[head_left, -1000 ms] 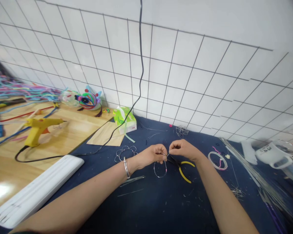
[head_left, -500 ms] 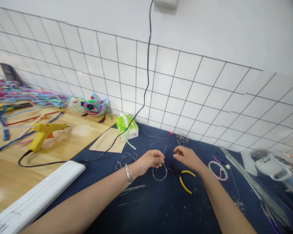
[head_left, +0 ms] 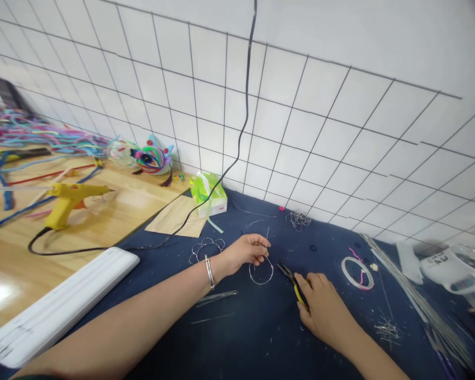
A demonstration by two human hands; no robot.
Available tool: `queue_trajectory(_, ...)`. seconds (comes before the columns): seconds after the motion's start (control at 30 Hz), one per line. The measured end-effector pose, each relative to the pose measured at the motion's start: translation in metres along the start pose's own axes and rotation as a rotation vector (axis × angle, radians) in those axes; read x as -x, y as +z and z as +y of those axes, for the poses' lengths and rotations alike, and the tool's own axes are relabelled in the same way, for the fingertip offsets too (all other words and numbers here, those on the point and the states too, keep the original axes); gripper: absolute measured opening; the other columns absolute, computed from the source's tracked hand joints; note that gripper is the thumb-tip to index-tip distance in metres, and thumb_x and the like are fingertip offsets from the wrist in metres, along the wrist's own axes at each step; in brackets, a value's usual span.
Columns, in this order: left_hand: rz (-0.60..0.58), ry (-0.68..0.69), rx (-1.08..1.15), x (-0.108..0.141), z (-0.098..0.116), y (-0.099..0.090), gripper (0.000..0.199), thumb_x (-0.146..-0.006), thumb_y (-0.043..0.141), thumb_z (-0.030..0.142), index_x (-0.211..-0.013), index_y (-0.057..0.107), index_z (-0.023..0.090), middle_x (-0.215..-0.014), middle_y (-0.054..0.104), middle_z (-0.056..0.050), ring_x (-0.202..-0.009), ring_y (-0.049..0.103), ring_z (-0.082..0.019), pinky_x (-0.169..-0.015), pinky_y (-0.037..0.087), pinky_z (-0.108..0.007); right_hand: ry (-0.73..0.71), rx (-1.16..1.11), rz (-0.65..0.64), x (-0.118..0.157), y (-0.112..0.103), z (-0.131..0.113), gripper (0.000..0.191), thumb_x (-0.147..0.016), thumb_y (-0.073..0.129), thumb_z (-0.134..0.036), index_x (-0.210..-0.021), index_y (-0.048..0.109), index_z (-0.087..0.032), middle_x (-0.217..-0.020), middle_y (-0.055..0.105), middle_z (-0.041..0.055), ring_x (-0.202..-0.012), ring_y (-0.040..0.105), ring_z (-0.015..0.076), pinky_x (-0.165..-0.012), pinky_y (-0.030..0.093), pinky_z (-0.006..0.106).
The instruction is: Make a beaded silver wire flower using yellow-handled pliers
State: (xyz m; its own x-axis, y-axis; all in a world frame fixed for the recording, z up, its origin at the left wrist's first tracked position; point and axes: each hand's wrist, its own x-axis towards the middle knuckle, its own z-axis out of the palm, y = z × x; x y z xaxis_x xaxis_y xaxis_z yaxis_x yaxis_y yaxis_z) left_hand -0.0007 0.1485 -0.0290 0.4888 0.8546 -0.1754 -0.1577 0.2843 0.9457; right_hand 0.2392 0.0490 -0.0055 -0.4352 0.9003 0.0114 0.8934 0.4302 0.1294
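Note:
My left hand [head_left: 248,251], with a silver bangle at the wrist, pinches a thin wire loop [head_left: 260,283] that hangs below its fingertips. A straight wire end sticks up above those fingers. My right hand [head_left: 320,302] is wrapped round the yellow handles of the pliers [head_left: 298,293], whose dark jaws point up and left toward the loop without touching it. Left of my left hand, a flower-shaped wire piece [head_left: 201,250] lies on the dark blue cloth [head_left: 253,327]. Several cut wires [head_left: 217,298] lie below my left wrist.
A yellow glue gun [head_left: 69,200], its black cable and a white power strip [head_left: 63,306] are at the left. Behind stand a green tissue box [head_left: 215,207] and tangled wire [head_left: 300,219]. At the right are a tape roll [head_left: 357,273], long wires and a white cup [head_left: 447,269].
My right hand has moved down and closed on the pliers, which lay on the cloth before. My left hand still pinches the wire loop. The view has tilted slightly.

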Motion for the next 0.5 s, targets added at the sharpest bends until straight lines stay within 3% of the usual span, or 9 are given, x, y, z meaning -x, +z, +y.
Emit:
queue_trajectory(0.33, -0.006, -0.001, 0.026, -0.004, -0.003, -0.003, 0.022, -0.066, 0.065, 0.022, -0.084, 0.055, 0.014, -0.074, 0.06, -0.004, -0.058, 0.056, -0.009, -0.052, 0.044, -0.021, 0.145, 0.058, -0.05, -0.022, -0.003, -0.014, 0.033, -0.061, 0.051, -0.018, -0.094, 0.051, -0.017, -0.086, 0.049, 0.0108, -0.082, 0.045, 0.0252, -0.068, 0.035, 0.034)
queue_trajectory(0.5, 0.019, 0.034, -0.074, -0.005, -0.003, 0.0, 0.02, -0.066, 0.062, 0.022, -0.082, 0.053, 0.015, -0.068, 0.057, -0.001, -0.057, 0.055, -0.01, -0.05, 0.044, -0.02, 0.138, 0.086, -0.042, -0.033, -0.002, -0.014, 0.033, -0.062, 0.048, -0.014, -0.095, 0.049, -0.015, -0.087, 0.049, 0.0113, -0.082, 0.047, 0.0243, -0.068, 0.035, 0.033)
